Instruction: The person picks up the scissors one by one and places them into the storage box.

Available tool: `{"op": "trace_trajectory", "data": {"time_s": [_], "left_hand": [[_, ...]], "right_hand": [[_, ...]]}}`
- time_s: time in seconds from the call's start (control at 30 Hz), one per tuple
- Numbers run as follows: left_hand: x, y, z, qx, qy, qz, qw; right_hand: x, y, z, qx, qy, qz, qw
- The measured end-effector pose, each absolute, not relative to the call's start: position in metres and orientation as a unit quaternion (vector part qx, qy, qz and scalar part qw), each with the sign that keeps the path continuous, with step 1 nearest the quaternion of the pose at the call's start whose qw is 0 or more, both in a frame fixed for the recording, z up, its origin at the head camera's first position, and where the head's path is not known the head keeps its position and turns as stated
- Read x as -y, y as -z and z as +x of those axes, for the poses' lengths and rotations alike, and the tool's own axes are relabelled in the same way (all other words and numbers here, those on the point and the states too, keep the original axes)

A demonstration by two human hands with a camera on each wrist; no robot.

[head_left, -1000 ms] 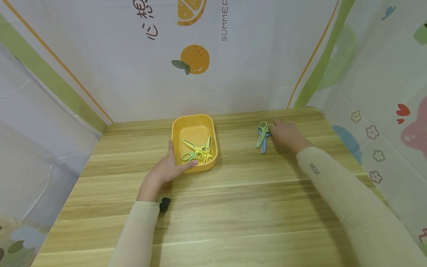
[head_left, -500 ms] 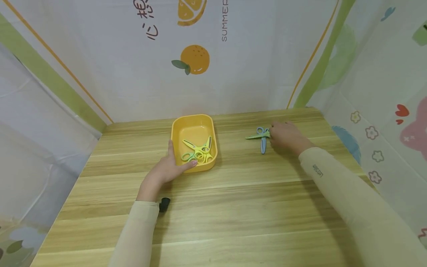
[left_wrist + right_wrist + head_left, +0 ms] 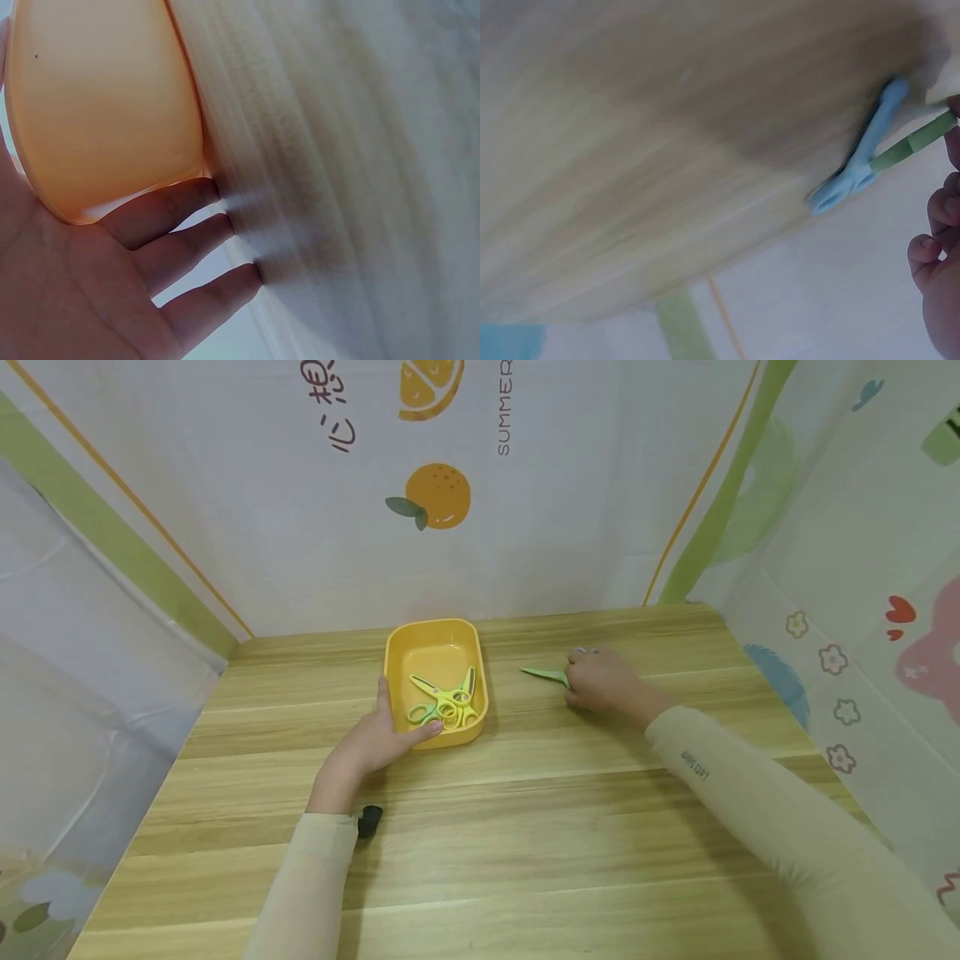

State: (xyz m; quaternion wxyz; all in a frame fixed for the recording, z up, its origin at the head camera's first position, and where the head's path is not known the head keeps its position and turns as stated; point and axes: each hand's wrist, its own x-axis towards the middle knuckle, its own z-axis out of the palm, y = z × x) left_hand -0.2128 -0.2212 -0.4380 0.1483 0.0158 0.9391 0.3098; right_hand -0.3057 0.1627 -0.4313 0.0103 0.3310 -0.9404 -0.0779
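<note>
Head view: your right hand [image 3: 606, 685] pinches green scissors [image 3: 545, 674] right of centre, slim matte blade pointing left; your left hand [image 3: 372, 740] grips the yellow tray [image 3: 435, 658], mid-frame, by its lower-left corner.

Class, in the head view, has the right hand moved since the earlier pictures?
Yes: the right hand has moved left, away from the right green stripe and nearer the box.
</note>
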Motion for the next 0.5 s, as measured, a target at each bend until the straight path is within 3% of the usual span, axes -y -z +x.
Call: {"op": "trace_trajectory", "data": {"time_s": [0.5], "left_hand": [[0.221,0.439,-0.212,-0.942,-0.300,0.011,0.150]], "right_hand": [[-0.128,0.448,-0.293,0.926,0.041,0.373,0.037]]}}
